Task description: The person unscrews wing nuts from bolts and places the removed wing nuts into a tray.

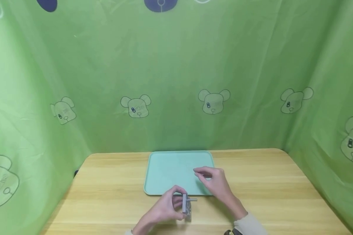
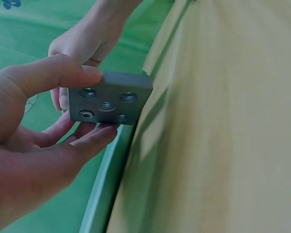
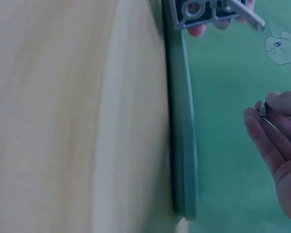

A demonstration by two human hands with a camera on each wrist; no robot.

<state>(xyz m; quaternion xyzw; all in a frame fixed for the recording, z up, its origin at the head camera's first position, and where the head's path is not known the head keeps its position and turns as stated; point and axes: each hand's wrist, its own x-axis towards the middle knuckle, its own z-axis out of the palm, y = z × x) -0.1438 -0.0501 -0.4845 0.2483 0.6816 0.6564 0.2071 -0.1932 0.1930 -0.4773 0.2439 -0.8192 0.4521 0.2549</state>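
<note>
My left hand (image 1: 168,206) grips a square grey metal block (image 1: 184,204) by its edges, above the table just in front of the tray. In the left wrist view the block's flat face (image 2: 111,87) has several holes, one threaded in the middle, and a socket-head screw (image 2: 86,114) sits in a corner hole. From the other, recessed side a thin metal rod (image 1: 192,199) sticks out toward the right. Over the tray's right part, my right hand (image 1: 217,182) pinches a tiny dark metal piece (image 3: 263,109) between thumb and fingertips; its kind is too small to tell.
A mint-green tray (image 1: 170,171) lies at the back middle of the wooden table (image 1: 111,186). A green curtain (image 1: 176,58) printed with bear heads encloses the back and both sides.
</note>
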